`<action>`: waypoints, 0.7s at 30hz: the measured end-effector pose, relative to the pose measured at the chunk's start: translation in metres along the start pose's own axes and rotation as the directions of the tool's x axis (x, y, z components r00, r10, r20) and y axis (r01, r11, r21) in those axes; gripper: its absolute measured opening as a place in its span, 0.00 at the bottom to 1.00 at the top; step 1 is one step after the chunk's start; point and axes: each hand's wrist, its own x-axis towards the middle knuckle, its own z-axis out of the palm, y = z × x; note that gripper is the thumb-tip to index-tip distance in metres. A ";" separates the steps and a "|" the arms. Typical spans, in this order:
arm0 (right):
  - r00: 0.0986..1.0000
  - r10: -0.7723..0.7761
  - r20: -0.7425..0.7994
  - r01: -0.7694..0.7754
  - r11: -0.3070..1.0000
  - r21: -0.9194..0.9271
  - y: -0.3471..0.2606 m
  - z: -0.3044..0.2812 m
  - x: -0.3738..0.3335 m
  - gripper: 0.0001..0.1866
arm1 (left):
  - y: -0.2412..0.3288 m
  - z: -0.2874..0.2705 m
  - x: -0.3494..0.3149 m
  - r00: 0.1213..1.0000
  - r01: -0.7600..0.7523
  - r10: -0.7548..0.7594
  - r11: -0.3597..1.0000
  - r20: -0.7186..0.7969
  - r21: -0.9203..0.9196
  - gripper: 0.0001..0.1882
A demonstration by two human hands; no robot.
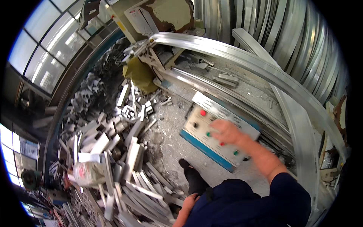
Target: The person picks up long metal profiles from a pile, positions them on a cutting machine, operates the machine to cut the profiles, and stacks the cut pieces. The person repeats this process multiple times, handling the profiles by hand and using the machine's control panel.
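Observation:
My right hand (pixel 227 132) is over a control box (pixel 204 148) with a pale top and blue sides. Slightly blurred, it appears open, with fingers apart and bent beside a green button (pixel 208 134). Whether a fingertip touches the button cannot be told. A red button (pixel 203 112) and a dark knob (pixel 195 125) sit left of the hand. Close below it are another red button (pixel 222 144) and a second green one (pixel 236 153). My left hand (pixel 190 202) rests low against my dark clothing; its fingers are mostly hidden.
Metal offcuts (pixel 100 143) are heaped on the floor to the left, with a plastic bag (pixel 89 173) among them. A long silver profile (pixel 211 44) crosses behind the control box. Many long metal strips (pixel 291 38) stand at the far right. An olive cloth (pixel 140 74) hangs from the machine.

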 end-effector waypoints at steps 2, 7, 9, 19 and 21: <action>0.982 0.018 -0.187 -0.044 0.990 -0.137 0.031 -0.016 0.067 0.20 | -0.023 -0.072 0.040 0.996 -0.056 0.064 0.989 -0.055 0.135 0.21; 0.814 0.481 -0.326 -0.393 0.869 0.300 0.079 -0.017 0.198 0.21 | -0.070 -0.234 0.124 1.000 -0.009 0.009 0.970 0.002 0.241 0.21; 0.727 0.666 -0.165 -0.486 0.669 0.562 0.087 -0.011 0.234 0.27 | -0.079 -0.300 0.153 0.999 -0.031 0.019 0.965 0.047 0.262 0.22; 0.386 0.893 -0.232 0.292 0.120 0.949 0.175 -0.014 0.372 0.30 | 0.079 -0.531 0.414 0.922 -0.377 0.381 0.841 0.070 0.388 0.18; 0.539 0.822 -0.182 0.174 0.102 0.979 0.185 -0.003 0.403 0.28 | 0.115 -0.558 0.451 0.885 -0.446 0.461 0.794 0.069 0.414 0.18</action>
